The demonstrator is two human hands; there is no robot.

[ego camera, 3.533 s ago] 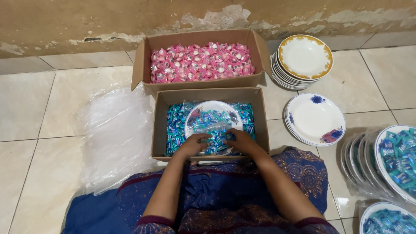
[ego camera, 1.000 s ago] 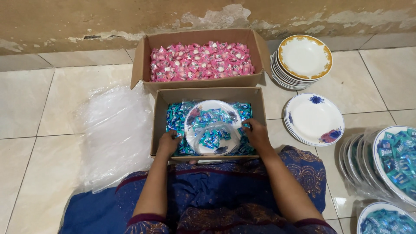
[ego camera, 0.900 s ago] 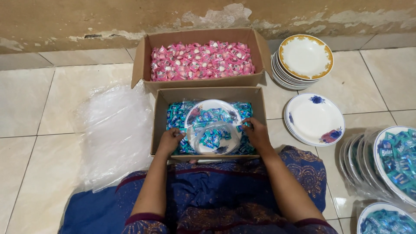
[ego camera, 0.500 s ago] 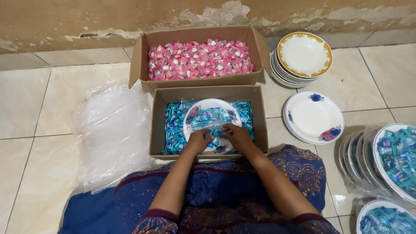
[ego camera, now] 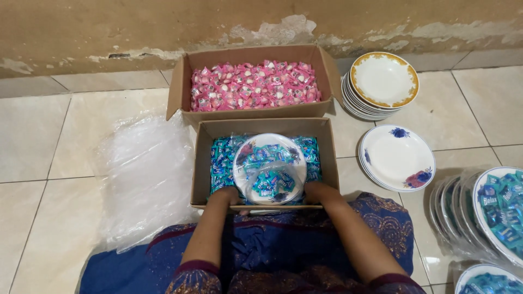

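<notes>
Nearest, the left hand and right hand reach down into the blue sweets at the near edge of a cardboard box; their fingers are buried, so spread or pinched I cannot tell. Between them a white plate rests in that box, with blue sweets piled on it. Just beyond stands a second box filled with pink sweets. Clear plastic sheet lies on the floor at left; stacked plates sit to the right.

Pale floor tiles; stained, seemingly peeling wall.
</notes>
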